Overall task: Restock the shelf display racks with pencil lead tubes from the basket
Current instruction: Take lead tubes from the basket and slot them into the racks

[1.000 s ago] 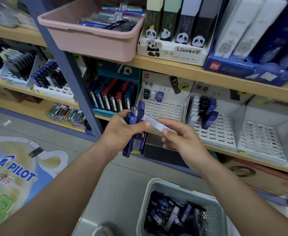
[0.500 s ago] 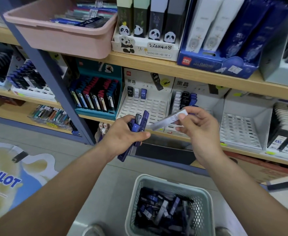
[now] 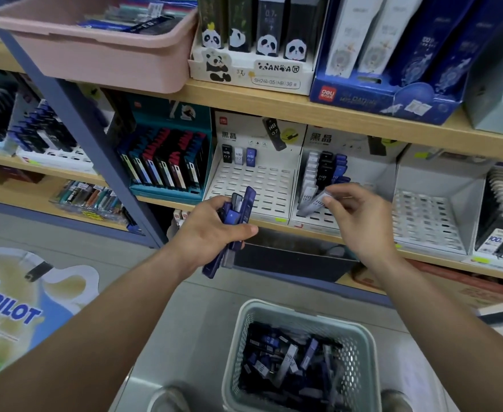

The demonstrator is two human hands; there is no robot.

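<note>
Right fingertips (image 3: 329, 201): thumb and forefinger are clamped on the upper end of a pale pencil lead tube (image 3: 312, 206). The other fingers fan loosely apart.
Pale tube: tilted, with its lower end aimed toward 7 o'clock, at the front of the white column in the second rack (image 3: 327, 138). I cannot tell whether it is in a slot yet.
Right hand (image 3: 360, 221): a second ago it was drawing this tube out of the other hand's bundle, in front of the first rack (image 3: 259, 185). Half a second ago the tube was in mid-air between the hands. Now it has gone off toward 2 o'clock and reached the rack.
Left fingers (image 3: 245, 231): curled round a bundle of blue tubes (image 3: 241, 214), thumb across the front. The bundle pokes out at 1 o'clock and 7 o'clock.
Left hand (image 3: 211, 233): hangs before the lower edge of the first rack, much as it did.
First rack: three tubes in the back row, otherwise bare slots.
Second rack: white, black and blue columns at the back, front rows unfilled.
Basket (image 3: 300, 311): on the floor at 6 o'clock, between the forearms, with plenty of lead tubes (image 3: 288, 359) inside.
Meaning: one tube is about to be slotted, I'd say. The bundle and basket suggest the restock has a long way to go.
</note>
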